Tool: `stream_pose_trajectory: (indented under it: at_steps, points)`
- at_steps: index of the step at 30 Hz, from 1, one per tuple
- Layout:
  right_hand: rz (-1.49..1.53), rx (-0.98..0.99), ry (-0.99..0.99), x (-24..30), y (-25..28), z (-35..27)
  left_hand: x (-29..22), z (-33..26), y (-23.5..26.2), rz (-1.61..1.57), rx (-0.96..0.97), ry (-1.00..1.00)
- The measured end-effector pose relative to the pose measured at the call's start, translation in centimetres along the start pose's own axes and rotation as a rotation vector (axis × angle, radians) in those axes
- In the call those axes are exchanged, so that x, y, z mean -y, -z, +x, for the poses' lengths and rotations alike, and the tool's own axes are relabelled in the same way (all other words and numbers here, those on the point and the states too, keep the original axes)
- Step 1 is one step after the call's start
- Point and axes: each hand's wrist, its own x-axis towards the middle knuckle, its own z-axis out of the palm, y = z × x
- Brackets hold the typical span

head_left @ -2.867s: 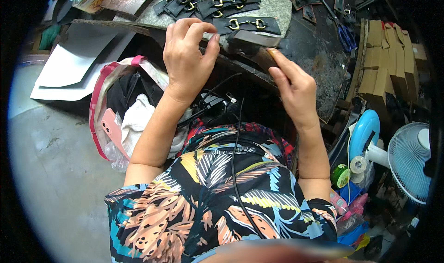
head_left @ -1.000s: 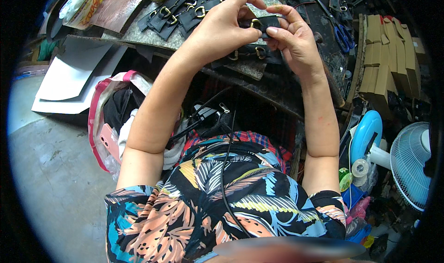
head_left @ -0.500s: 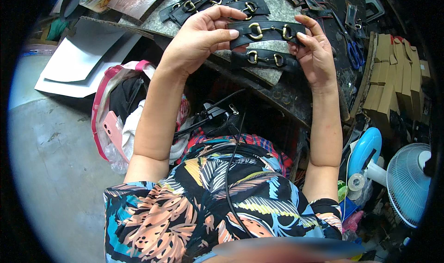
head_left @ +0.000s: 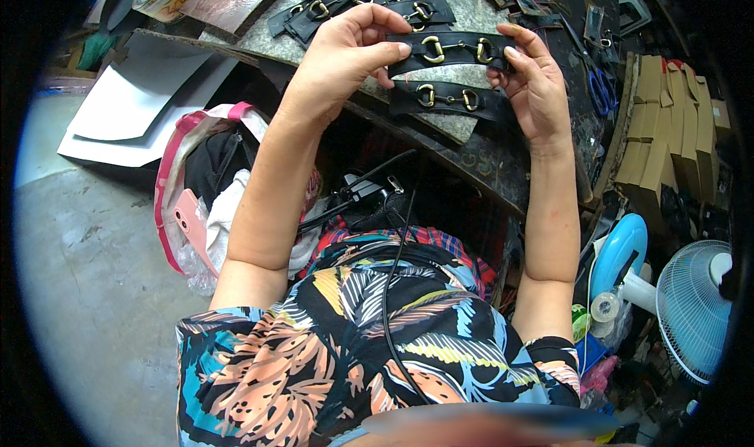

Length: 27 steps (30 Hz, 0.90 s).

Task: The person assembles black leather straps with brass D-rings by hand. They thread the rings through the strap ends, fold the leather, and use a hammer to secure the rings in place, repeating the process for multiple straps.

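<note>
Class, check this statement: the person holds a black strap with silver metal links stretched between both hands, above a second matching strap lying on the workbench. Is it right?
Not quite. The head view shows the black strap held between the left hand and the right hand, above a second matching strap on the workbench, but its metal links are gold-coloured, not silver.

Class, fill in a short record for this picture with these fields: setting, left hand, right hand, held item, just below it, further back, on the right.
setting: cluttered workbench seen from above
left hand: left hand pinches the strap's left end
right hand: right hand holds the strap's right end
held item: black strap with gold metal links, held level between both hands
just below it: second strap of the same kind, lying on the bench
further back: more straps in a loose pile
on the right: blue scissors, cardboard pieces, white fan
</note>
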Motion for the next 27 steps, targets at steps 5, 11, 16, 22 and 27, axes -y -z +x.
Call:
stream_pose_trajectory:
  at_steps: [5,11,16,22,27]
  points:
    - [-0.028,0.187,0.103,-0.2,-0.6,-0.2,0.1,0.0,-0.7,-0.501,0.100,-0.007]
    - [0.020,0.203,0.172,-1.5,-1.5,-0.5,1.5,1.1,-5.4,-0.551,0.016,0.018]
    - [0.028,0.123,0.167,-0.9,-0.9,-0.4,1.2,1.3,-5.5,-0.513,0.028,-0.044]
    - [-0.427,-0.153,0.161,-0.2,0.2,0.3,0.4,0.7,-0.9,0.498,-0.135,-0.089]
    - [-1.174,-0.200,0.287,-1.5,-0.1,0.1,2.0,-0.5,-1.4,0.986,-0.295,-0.369]
